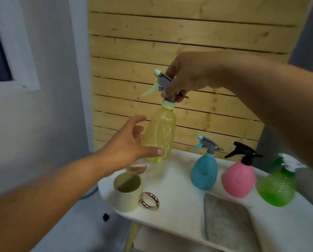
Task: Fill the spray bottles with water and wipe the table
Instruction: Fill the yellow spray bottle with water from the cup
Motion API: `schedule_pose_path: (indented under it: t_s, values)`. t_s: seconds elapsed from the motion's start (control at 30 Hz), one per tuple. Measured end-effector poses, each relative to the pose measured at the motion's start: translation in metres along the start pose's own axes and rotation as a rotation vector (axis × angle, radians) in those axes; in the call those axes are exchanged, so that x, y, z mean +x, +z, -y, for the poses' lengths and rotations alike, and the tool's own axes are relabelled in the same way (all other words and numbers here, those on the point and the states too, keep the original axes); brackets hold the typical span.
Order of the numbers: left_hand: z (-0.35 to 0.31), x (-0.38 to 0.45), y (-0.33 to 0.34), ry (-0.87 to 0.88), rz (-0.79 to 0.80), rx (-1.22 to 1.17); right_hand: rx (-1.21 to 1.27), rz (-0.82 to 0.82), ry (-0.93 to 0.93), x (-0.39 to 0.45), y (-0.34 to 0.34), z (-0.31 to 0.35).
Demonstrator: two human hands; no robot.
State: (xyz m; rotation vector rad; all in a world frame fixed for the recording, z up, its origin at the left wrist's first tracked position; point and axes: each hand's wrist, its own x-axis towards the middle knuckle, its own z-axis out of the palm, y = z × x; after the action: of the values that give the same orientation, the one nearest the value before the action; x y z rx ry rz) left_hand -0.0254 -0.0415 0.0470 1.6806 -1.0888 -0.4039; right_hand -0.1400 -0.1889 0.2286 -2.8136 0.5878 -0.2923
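Yellow spray bottle (160,137): held upright in the air above the left end of the bench (177,211), clear of the surface. The body looks empty, so filling is judged not yet done.
Right hand (186,77): fingers and thumb are curled round the grey spray head (167,88) from above, at the collar. This grip suits unscrewing the head, judged to be the step in hand.
Left hand (128,144): fingers are spread and only loosely bent, with the thumb lying across the lower body of the yellow bottle. The body is steadied against twisting; a full wrap is not seen.
Blue spray bottle (204,171): stood upright on the bench, head fitted, just beside the pink one.
Pink spray bottle (239,177): stood upright between blue and green, black head fitted.
Green spray bottle (277,186): stood at the right end of the row, white head fitted.
Cup (128,191): placed open side up near the left edge; its contents cannot be told.
Metal ring (149,200): laid flat, touching or just beside the cup.
Grey cloth (228,220): laid in front of the row, ready for wiping.
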Motion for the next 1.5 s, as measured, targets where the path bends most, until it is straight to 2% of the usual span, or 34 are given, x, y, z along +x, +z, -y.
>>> schedule_pose_path:
  t_s: [0.13,0.3,0.43,0.6,0.73,0.9,1.13,1.33,1.5]
  values:
    - [0.0,-0.058,0.019,0.048,-0.057,-0.031,0.109,0.1,-0.042,-0.039,0.002,0.028]
    - [0.023,-0.134,0.04,-0.019,-0.182,-0.091,0.157,0.159,-0.072,-0.09,0.044,0.041]
    - [0.036,-0.181,0.048,-0.088,-0.207,-0.072,0.185,0.245,0.01,-0.123,0.09,0.041]
    - [0.046,-0.222,0.039,-0.125,-0.101,-0.052,0.225,0.356,0.048,-0.149,0.118,0.041]
    - [0.046,-0.243,0.028,-0.171,-0.005,-0.162,0.248,0.379,-0.018,-0.162,0.12,0.045]
    - [0.047,-0.26,0.019,-0.163,0.113,-0.141,0.353,0.377,0.016,-0.171,0.125,0.045]
    - [0.047,-0.275,0.036,-0.099,0.02,0.021,0.442,0.388,0.065,-0.183,0.148,0.048]
    - [0.052,-0.283,0.014,-0.191,0.238,-0.181,0.43,0.438,-0.013,-0.193,0.151,0.041]
    - [0.062,-0.282,0.009,-0.228,0.328,-0.259,0.481,0.454,0.07,-0.19,0.139,0.028]
